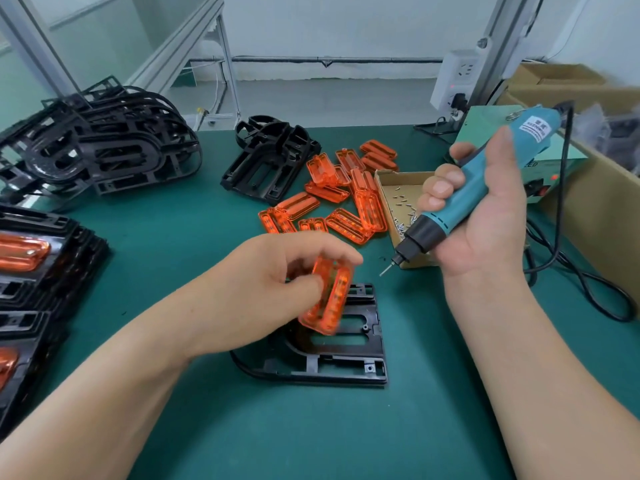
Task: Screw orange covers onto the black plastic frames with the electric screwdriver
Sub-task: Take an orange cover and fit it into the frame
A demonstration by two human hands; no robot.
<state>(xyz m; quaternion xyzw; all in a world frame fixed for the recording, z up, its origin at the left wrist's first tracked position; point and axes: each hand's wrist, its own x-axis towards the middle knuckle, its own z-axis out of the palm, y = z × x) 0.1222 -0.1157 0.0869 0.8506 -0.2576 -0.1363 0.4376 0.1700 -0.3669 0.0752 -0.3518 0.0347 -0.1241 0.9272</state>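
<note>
Table [346,427]: matte green mat surface. Nearest, one black plastic frame [346,362] lies flat on it; flat moulded plate, square corners on the right, rounded on the left, with an elongated slot and small screw bosses. Left hand [270,282] over the frame, fingers and thumb curled, pinching one orange cover [327,299]: translucent, glossy, oblong with rounded ends, ribbed inside, held tilted above the slot; blurred, so contact with the frame cannot be told. Left edge: stack of assembled frames [52,289], black, with smooth orange domes showing. Right hand [485,216] wraps the electric screwdriver [464,195], a teal cylindrical body with black collar and thin metal bit pointing down-left, tip clear of the frame. Black cable [561,237] runs from its top end. Behind the bit, a shallow cardboard tray [384,181] holds small silvery screws [403,218]. Just left of it, loose orange covers [346,195] in a heap. Further back, bare frames [270,161] and a larger tangled pile of frames [104,143] at far left. Far right: pale green power unit [543,157], white socket strip [457,77].
</note>
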